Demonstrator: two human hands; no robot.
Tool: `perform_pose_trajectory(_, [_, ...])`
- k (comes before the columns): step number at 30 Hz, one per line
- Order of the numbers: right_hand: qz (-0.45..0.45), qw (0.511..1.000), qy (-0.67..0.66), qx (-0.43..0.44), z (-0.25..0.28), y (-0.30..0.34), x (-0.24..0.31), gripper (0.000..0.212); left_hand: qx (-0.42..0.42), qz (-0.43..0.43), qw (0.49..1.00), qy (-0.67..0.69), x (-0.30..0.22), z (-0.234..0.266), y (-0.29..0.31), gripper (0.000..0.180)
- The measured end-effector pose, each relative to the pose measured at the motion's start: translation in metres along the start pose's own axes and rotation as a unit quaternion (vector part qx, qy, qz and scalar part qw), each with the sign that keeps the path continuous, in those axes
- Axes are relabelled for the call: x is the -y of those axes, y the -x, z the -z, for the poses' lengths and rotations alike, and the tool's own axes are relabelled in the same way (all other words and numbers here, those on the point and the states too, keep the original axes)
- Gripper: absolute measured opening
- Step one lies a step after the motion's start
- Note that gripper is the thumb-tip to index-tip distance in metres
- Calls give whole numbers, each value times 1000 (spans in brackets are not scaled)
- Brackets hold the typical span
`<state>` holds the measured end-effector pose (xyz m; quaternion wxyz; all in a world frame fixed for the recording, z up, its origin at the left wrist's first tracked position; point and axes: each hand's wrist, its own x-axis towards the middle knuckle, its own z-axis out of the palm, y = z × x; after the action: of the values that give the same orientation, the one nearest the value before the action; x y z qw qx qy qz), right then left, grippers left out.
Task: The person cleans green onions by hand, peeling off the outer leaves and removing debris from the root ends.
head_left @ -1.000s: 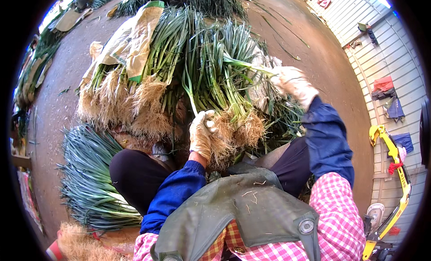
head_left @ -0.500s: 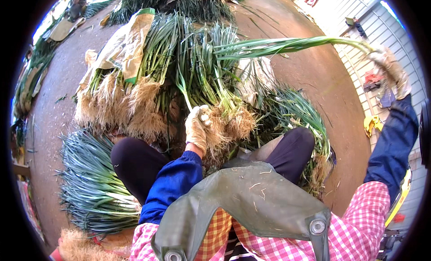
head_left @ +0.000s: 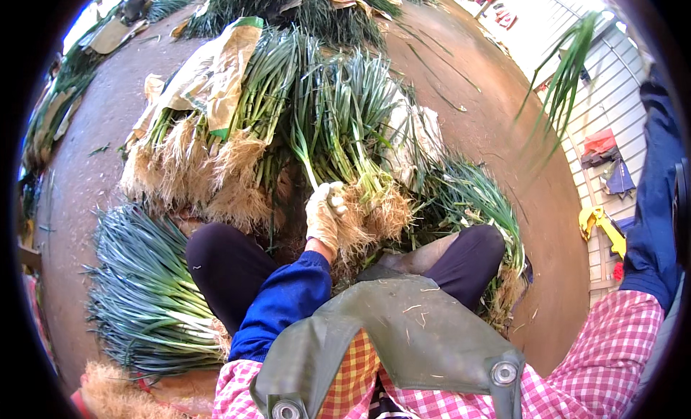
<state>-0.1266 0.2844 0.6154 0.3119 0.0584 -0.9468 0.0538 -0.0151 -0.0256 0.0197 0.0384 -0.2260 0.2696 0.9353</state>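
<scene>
Moved: our right arm (head_left: 651, 224) swung far right, leaves (head_left: 565, 73) aloft; hand unseen.
Left hand (head_left: 324, 216): clamped on stalk (head_left: 308, 170).
Room: bare floor (head_left: 497, 124) right.

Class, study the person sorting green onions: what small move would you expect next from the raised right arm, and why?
Probably lowering the right arm toward the sorted pile by the right knee and laying down the green leaves it swings aloft. The right hand itself is out of view. The left hand grips one stalk at the rooty bunch, seemingly ready for the next.
</scene>
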Motion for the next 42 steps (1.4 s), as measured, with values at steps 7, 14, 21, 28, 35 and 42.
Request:
perform_pose_trajectory(7, [-9, 965, -262, -5, -222, 82, 81, 30, 30, 0, 999, 27, 4, 10, -8, 23])
perform_pose_trajectory(14, [-87, 908, -198, 360, -402, 324, 110, 30, 40, 11, 999, -32, 17, 5, -6, 35])
perform_pose_trajectory(21, [-11, 849, -405, 340, -417, 422, 131, 51, 52, 75, 995, -41, 28, 20, -20, 29])
perform_pose_trajectory(28, [-100, 659, -577, 472, -424, 405, 107, 27, 85, 78, 984, -133, 34, 29, -19, 17])
perform_pose_trajectory(35, [-399, 567, -563, 451, -446, 390, 138, 36, 67, 179, 979, 66, 16, 14, 10, 20])
perform_pose_trajectory(42, [-324, 563, -654, 389, -504, 410, 144, 24, 88, 167, 982, 15, 14, 1, 21, 14])
